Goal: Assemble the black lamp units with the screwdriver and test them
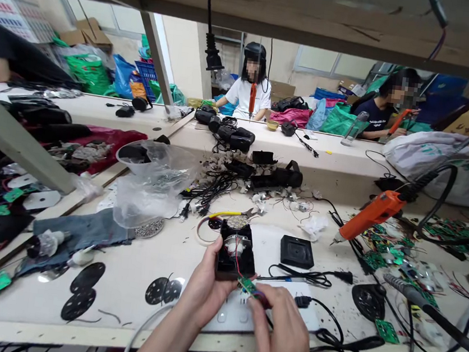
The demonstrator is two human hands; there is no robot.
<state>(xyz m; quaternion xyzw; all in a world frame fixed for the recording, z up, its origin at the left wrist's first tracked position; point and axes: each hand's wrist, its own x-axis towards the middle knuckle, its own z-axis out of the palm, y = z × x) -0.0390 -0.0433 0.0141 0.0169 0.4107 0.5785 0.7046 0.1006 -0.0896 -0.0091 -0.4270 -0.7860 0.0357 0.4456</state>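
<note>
My left hand (204, 285) is closed around a black plastic housing (221, 265), held tilted above the bench. Inside it sits a pale round motor (238, 245) with a red wire running out. Between the fingertips of my right hand (280, 331) is a small green circuit board (247, 285), at the housing's near edge. Below both hands lies a white power strip (307, 314) with a black plug in it. Yellow-handled pliers (224, 214) rest just behind the housing. A black square cover (297, 252) lies to the right.
An orange electric screwdriver (367, 216) hangs at the right, over a pile of circuit boards (394, 256). Black discs (78, 304) lie left. A clear plastic bag (144, 188) and a dish of screws (149, 227) stand behind. Co-workers (247, 95) sit across the bench.
</note>
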